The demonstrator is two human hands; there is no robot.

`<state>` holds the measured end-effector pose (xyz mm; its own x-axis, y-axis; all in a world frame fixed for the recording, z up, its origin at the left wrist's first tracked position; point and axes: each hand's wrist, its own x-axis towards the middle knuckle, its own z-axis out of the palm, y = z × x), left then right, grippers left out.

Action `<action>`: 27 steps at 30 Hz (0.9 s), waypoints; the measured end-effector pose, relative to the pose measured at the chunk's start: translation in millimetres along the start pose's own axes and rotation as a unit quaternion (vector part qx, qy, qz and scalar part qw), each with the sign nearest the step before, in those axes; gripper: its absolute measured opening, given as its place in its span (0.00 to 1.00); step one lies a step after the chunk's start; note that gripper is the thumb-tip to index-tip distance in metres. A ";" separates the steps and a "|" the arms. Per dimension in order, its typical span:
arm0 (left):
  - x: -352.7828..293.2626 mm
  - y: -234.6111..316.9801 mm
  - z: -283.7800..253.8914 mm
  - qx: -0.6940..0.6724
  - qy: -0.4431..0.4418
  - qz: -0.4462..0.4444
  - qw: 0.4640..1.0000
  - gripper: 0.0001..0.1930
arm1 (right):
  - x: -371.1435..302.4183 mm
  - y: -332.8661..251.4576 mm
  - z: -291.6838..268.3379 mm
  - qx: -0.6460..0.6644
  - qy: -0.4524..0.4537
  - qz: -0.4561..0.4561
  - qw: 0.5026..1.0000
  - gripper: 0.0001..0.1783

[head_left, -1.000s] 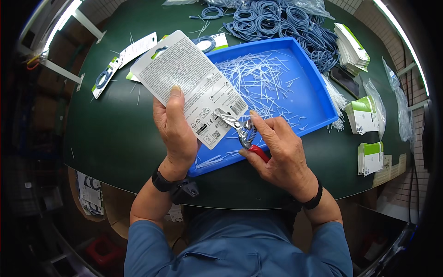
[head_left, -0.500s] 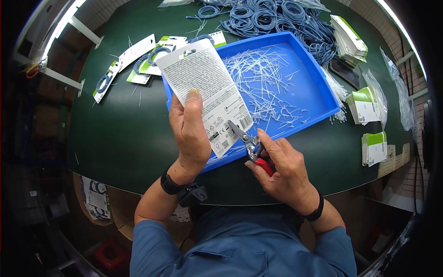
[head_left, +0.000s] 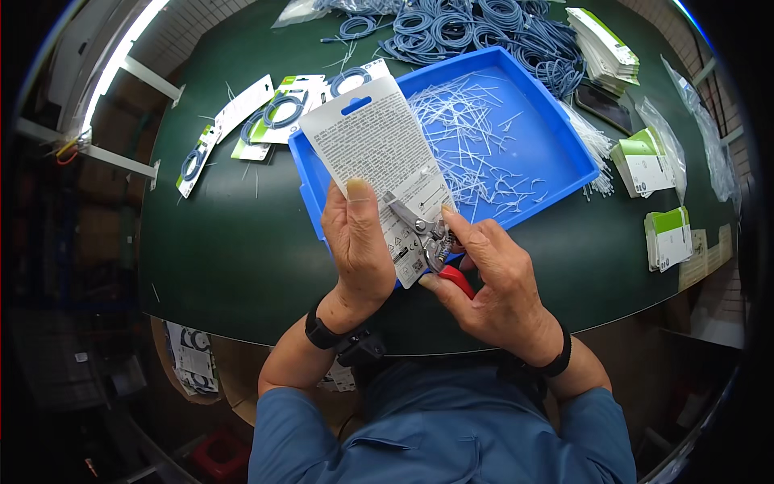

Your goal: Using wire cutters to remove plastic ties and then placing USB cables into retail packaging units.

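Observation:
My left hand grips a white packaging card by its lower left edge, thumb on the printed side. The card is tilted and has a hang hole at its top. In my right hand are pruning shears with red handles, their silver blades lying across the lower part of the card. Beneath both is a blue tray with many white cable ties, some cut to short bits. What lies on the card's far side is hidden.
Coiled blue-grey cables heap up behind the tray. Cards with cables lie at the left. Stacks of cards, a dark phone, loose white ties and a plastic bag are at the right.
The shears' blades have moved up the card, toward my left thumb. Card, hands and table all appear shifted a little right in the view.

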<state>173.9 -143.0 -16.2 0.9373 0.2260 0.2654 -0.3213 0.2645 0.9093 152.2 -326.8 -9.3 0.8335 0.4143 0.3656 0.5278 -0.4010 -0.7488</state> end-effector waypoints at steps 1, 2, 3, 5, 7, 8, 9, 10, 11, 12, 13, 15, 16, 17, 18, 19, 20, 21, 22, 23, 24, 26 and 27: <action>0.9 0.8 -1.8 -0.005 -0.004 0.000 1.000 0.25 | 0.2 0.1 0.8 0.000 -0.001 0.002 1.000 0.42; 1.8 1.6 -3.4 -0.010 -0.008 -0.001 1.000 0.24 | 0.2 0.4 1.4 0.000 -0.002 0.004 1.000 0.42; 2.6 1.9 -4.4 -0.015 -0.012 -0.002 1.000 0.24 | 0.0 0.9 1.9 0.000 -0.001 0.004 1.000 0.42; 3.6 0.2 -5.2 -0.008 -0.005 -0.007 1.000 0.24 | -1.3 2.4 3.0 0.000 0.006 -0.001 1.000 0.43; 3.3 -1.8 -5.3 0.003 0.010 -0.018 1.000 0.24 | -1.5 2.7 3.3 0.001 0.009 -0.002 1.000 0.43; 3.3 -2.3 -4.9 0.004 0.010 -0.018 1.000 0.24 | -0.6 2.3 3.2 0.002 0.006 -0.003 1.000 0.43; 3.2 -2.6 -4.3 0.004 0.008 -0.018 1.000 0.24 | 0.5 2.0 3.2 0.003 0.004 -0.003 1.000 0.42; 3.1 -2.9 -3.8 0.005 0.005 -0.017 1.000 0.24 | 1.5 1.9 3.2 0.004 0.001 -0.003 1.000 0.42; 3.2 -2.9 -3.6 0.006 0.002 -0.016 1.000 0.24 | 2.5 1.9 3.4 0.004 0.002 -0.003 1.000 0.42; 3.3 -3.1 -4.1 0.006 0.001 -0.016 1.000 0.24 | 3.7 2.0 3.6 0.003 0.001 -0.004 1.000 0.42; 3.4 -3.3 -5.2 0.006 -0.003 -0.016 1.000 0.24 | 4.7 2.0 3.8 0.002 0.001 -0.006 1.000 0.42; 3.3 -2.7 -6.7 0.006 -0.011 -0.015 1.000 0.24 | 5.2 0.9 4.1 0.001 0.001 -0.008 1.000 0.42; 4.0 -2.7 -5.6 0.006 -0.013 -0.014 1.000 0.24 | 5.1 1.2 4.4 -0.004 0.004 -0.006 1.000 0.42; 4.2 -2.3 -3.3 0.009 -0.004 -0.017 1.000 0.24 | 4.5 1.3 4.7 -0.008 0.007 -0.004 1.000 0.42; 4.1 -1.9 -0.8 0.013 0.005 -0.020 1.000 0.25 | 4.0 1.4 4.9 -0.012 0.010 -0.001 1.000 0.42; 3.9 -1.8 0.9 0.016 0.013 -0.023 1.000 0.25 | 3.5 1.8 5.7 -0.014 0.012 -0.002 1.000 0.42; 3.7 -1.6 1.3 0.015 0.010 -0.022 1.000 0.25 | 2.9 2.6 7.6 -0.011 0.016 -0.004 1.000 0.42; 2.7 -0.8 0.9 0.018 0.012 -0.024 0.999 0.25 | 1.6 3.1 9.3 -0.009 0.018 -0.006 1.000 0.42; 1.9 -0.1 0.3 0.021 0.013 -0.027 0.999 0.25 | 0.3 3.8 10.7 -0.007 0.020 -0.008 1.000 0.42; 1.6 0.0 -0.1 0.024 0.015 -0.030 0.999 0.24 | -1.2 4.7 12.4 -0.011 0.022 -0.006 1.000 0.42; 2.0 -0.3 -0.2 0.021 0.012 -0.031 0.999 0.24 | -2.7 6.0 14.6 -0.009 0.027 -0.007 1.000 0.42; 3.0 0.2 -1.6 0.037 0.009 -0.034 0.999 0.25 | -5.8 7.9 17.4 -0.003 0.036 -0.007 0.999 0.42; 3.1 0.8 -2.0 0.047 0.008 -0.035 0.998 0.25 | -7.5 8.4 17.2 -0.005 0.038 -0.005 0.999 0.42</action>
<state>176.3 -140.2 -15.3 0.9546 0.2249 0.1952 -0.2398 0.1922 0.9516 147.5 -319.2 -27.8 0.8377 0.3553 0.4148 0.5378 -0.4046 -0.7397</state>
